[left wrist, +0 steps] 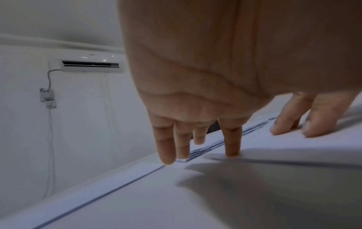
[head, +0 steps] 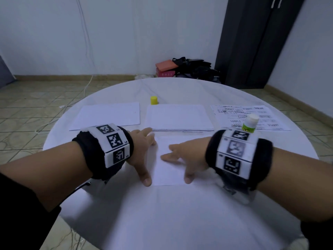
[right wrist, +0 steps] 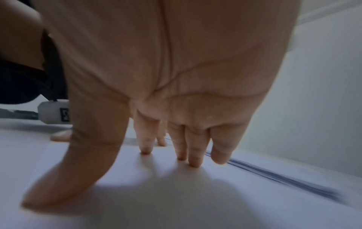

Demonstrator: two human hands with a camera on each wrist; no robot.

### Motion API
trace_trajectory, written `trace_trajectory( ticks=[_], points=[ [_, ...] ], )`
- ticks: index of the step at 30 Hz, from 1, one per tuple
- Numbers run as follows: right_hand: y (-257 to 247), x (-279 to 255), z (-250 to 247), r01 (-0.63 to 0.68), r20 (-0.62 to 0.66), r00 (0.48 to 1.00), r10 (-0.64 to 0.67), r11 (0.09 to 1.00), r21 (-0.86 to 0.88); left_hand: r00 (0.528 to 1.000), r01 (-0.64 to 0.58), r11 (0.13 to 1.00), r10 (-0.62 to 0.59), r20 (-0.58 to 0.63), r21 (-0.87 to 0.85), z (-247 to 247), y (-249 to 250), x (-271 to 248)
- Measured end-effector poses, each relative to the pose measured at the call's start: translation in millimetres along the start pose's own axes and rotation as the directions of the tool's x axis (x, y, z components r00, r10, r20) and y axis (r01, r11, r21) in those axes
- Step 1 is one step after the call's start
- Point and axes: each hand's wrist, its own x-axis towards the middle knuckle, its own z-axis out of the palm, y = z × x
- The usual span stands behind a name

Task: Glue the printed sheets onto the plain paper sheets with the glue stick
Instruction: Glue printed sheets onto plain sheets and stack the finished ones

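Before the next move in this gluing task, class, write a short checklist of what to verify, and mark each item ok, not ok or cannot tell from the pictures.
1. Sheet in front lies flat on the table: ok.
2. Left hand steadies its left edge with straight fingers: ok.
3. Right hand presses on it with spread fingertips: ok.
4. Glue stick uncapped, its yellow cap standing apart at the back: ok.
5. Printed sheets within reach at the right: ok.
6. Glue already spread under the sheet: cannot tell.
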Motion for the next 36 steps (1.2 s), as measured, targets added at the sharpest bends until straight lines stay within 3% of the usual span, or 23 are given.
trace_trajectory(
  ticks=[3,11,24,32,36],
  points=[
    [36.0,-14.8,20.1,-0.115,0.046,0.993,0.110,0.987,0.111,1.000,-0.006,1.000,0.006,-0.002,-0.005,-1.9,0.2,-1.0],
    [75.6,-43.2,56.6,-0.288,0.094,0.955,0.282,0.956,0.052,0.999,-0.004,1.000,0.004,0.034,0.003,-2.9,-1.4,3.3],
    [65.4,-23.2,27.0,-0.297,0.172,0.935,0.310,0.950,-0.097,0.994,0.014,0.996,-0.005,0.113,-0.084,2.4,-4.5,10.3],
    [72.2,-13.4,27.7,-0.328,0.182,0.929,0.322,0.945,0.008,0.998,0.037,0.994,-0.031,0.061,-0.105,0.3,2.4,15.7],
    [66.6,-17.4,28.1,-0.318,0.171,0.930,0.325,0.946,-0.070,0.999,0.039,0.990,-0.037,0.017,-0.136,-0.3,2.6,15.8]
  ],
)
